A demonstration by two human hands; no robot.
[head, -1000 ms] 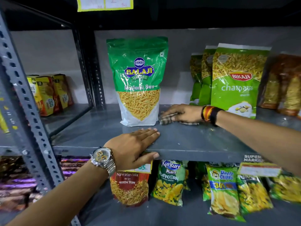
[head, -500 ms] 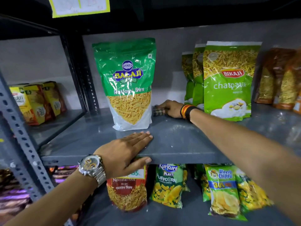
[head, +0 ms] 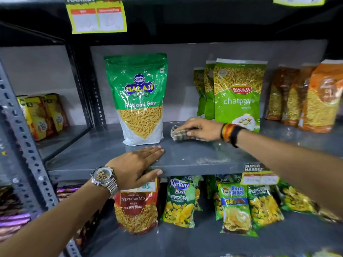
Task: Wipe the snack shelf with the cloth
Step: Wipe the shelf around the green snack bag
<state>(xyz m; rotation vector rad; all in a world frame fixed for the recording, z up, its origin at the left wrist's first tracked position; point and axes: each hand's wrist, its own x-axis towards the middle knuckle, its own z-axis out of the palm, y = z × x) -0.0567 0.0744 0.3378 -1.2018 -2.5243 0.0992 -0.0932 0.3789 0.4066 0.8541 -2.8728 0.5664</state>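
Observation:
The grey metal snack shelf [head: 196,154] runs across the middle of the view. My right hand [head: 201,127] presses a crumpled checked cloth [head: 179,134] flat on the shelf, between the green Balaji Ratlami Sev bag [head: 138,97] and the green Bikaji bags [head: 238,93]. My left hand [head: 136,165], with a metal watch on the wrist, lies flat on the shelf's front edge, fingers on top and thumb hooked under the lip, holding nothing. Pale dust streaks show on the shelf to the right of the cloth.
Orange and brown snack bags [head: 313,97] stand at the right end. Yellow boxes [head: 43,115] sit on the neighbouring shelf at left, behind a perforated upright [head: 24,138]. The lower shelf holds Navratan Mix [head: 136,210], Kurkure Puffcorn [head: 181,201] and Uncle Chipps [head: 234,208] bags. Price tags hang above.
My right hand has slid the cloth along the shelf, first back toward the wall, then slightly forward again. The left hand stays planted on the front edge.

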